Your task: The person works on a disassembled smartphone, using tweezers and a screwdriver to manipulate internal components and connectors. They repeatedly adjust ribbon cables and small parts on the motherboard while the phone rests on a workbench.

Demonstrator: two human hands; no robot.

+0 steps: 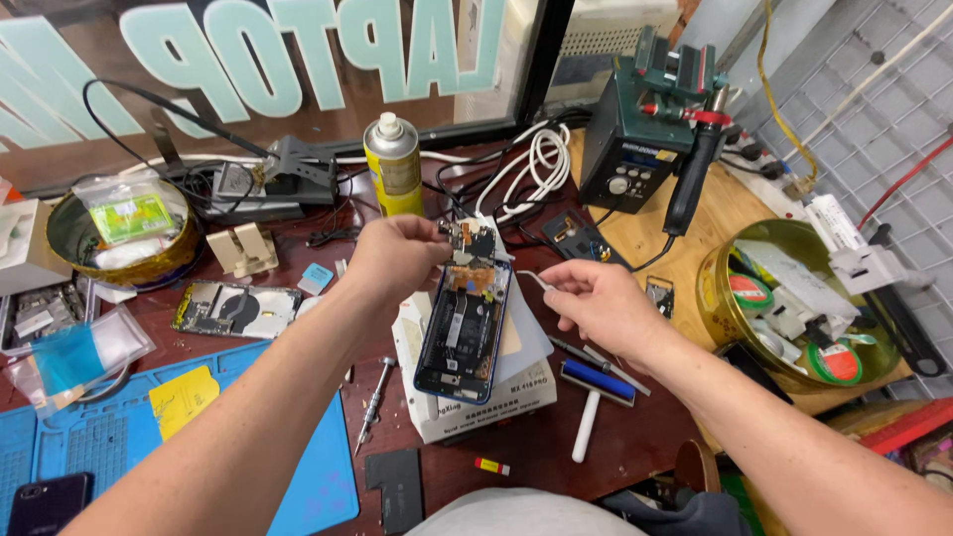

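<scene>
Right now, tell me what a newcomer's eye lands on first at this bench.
First, the opened phone at centre, propped on a white box, with the left hand pinching a small circuit board at its top and the right hand holding tweezers beside it. Next, the yellow spray can standing behind, and the dark green soldering station at the upper right.

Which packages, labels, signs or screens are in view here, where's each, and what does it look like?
Window sign: top left, big pale teal letters on glass.
Spray can: behind the left hand, yellow label, white cap.
Plastic bag: in the round tin far left, clear, green card inside.
White box: under the opened phone, dark print along its front.
Station display: small panel on the dark green unit, top right.
Dark phone: bottom left, screen off.
</scene>
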